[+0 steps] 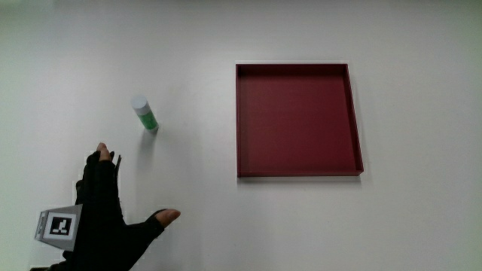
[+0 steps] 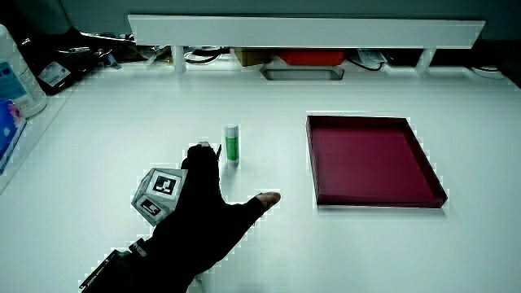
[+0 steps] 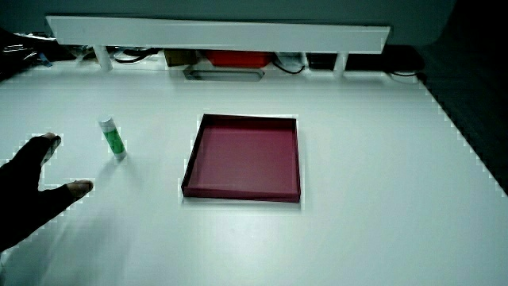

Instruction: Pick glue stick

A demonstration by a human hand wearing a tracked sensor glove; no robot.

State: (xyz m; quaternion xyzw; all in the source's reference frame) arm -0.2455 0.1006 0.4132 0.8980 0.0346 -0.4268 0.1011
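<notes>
On the white bench (image 1: 226, 226), nearest the person, the hand (image 1: 102, 218) lies spread wide, thumb out, gripping nothing. Just past its fingertips the glue stick (image 1: 144, 114) stands upright, untouched. Well apart from both sits the shallow red tray (image 1: 239, 120).

Glue stick (image 1: 144, 114): green body, white cap.
Tray (image 1: 298, 172): dark red, base and walls alike.
Table (image 1: 407, 226): plain white.
Hand (image 1: 102, 214): black glove, with bare skin-toned thumb tip and fingertips.
Cube (image 1: 59, 227): pale grey faces, each carrying a black-and-white square marker pattern; seen also in a side view (image 2: 159, 192).
Partition (image 2: 305, 31): white, at the table's edge.
Bottle (image 2: 18, 73): white with a blue label, at the table's edge.
</notes>
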